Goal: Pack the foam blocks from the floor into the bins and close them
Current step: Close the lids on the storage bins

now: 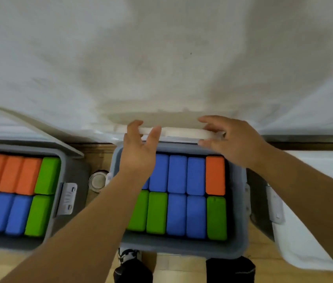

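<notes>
The middle bin (182, 249) and left bin (8, 243) sit full of foam blocks (177, 174), both uncovered. My left hand (139, 152) and right hand (233, 141) grip the white lid (182, 132) at the middle bin's far rim; I judge only closing remains.

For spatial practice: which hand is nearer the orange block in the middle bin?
Right. The right hand grips the lid just beyond the orange block; the left hand grips it past the blue blocks, at the bin's left corner.

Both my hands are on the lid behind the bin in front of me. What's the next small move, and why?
Probably swing the lid forward and down over the bin. The left hand and right hand grip its edge at the far rim, and the blocks fill the bin in two rows.
</notes>
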### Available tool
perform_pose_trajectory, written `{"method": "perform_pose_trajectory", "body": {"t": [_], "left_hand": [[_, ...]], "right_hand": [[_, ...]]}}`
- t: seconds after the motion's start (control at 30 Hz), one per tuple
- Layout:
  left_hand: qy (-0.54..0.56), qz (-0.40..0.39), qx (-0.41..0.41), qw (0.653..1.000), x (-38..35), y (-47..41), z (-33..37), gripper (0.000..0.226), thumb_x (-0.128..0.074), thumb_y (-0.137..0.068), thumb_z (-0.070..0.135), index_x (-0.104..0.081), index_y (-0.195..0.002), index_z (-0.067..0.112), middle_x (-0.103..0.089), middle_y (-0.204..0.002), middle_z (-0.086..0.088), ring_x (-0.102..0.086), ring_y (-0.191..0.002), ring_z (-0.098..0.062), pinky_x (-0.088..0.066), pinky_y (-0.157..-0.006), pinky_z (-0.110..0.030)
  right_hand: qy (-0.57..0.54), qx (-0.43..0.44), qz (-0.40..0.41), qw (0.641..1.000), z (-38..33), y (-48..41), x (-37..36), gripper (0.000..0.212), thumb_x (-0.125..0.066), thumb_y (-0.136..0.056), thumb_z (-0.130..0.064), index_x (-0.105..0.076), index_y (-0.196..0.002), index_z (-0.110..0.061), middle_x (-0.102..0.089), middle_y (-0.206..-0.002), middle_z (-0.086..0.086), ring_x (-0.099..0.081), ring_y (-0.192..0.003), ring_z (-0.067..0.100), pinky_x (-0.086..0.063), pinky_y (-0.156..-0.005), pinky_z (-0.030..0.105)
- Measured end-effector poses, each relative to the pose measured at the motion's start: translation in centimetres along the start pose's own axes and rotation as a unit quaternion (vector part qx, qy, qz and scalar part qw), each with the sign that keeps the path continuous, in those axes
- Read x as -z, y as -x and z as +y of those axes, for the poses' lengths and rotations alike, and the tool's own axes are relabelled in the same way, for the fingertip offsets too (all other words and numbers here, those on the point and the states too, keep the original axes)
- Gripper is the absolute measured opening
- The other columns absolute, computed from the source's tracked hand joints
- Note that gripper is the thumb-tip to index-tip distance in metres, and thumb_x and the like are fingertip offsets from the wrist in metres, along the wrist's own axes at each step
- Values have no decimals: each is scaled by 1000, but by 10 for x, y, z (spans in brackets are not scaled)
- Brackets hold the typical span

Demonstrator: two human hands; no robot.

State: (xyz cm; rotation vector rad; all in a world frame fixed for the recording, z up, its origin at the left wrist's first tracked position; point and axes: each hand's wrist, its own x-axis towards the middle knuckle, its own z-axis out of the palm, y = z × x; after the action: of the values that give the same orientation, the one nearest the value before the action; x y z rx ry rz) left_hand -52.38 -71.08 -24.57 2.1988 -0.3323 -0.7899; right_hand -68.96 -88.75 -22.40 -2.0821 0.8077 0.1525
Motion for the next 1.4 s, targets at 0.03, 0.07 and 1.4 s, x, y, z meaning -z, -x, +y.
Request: {"method": "perform_pose_trajectory", "body": {"t": [0.03, 0.07, 1.4], "left_hand": [[55, 19, 25, 998, 11, 6, -6, 59, -52, -87, 74, -40, -133, 40, -57, -119, -2, -61, -86, -17, -53, -67, -33], [118, 35, 58, 991, 24, 10, -11, 64, -57, -79, 78, -42, -129, 40, -60, -113, 0, -65, -89, -19, -58, -75, -40], [-56, -216, 33, 974, 108, -17, -275, 87, -60, -100, 22, 0, -156, 53, -33, -159, 12, -44, -136, -22, -38, -106, -34]], "right_hand": [[-5, 1, -15, 1000, -21, 6, -6, 65, -79, -81, -48, -50, -139, -50, -60, -120, -25, -55, -111, -7, -39, -92, 12], [-14, 6, -29, 999, -45, 12, -12, 67, -83, -76, -47, -53, -135, -53, -62, -114, -26, -56, -107, -8, -42, -92, 12], [383, -65, -69, 919, -62, -139, -215, 56, -41, -101, -56, -29, -155, -44, -37, -144, 27, -40, -132, 47, -33, -114, 56]]}}
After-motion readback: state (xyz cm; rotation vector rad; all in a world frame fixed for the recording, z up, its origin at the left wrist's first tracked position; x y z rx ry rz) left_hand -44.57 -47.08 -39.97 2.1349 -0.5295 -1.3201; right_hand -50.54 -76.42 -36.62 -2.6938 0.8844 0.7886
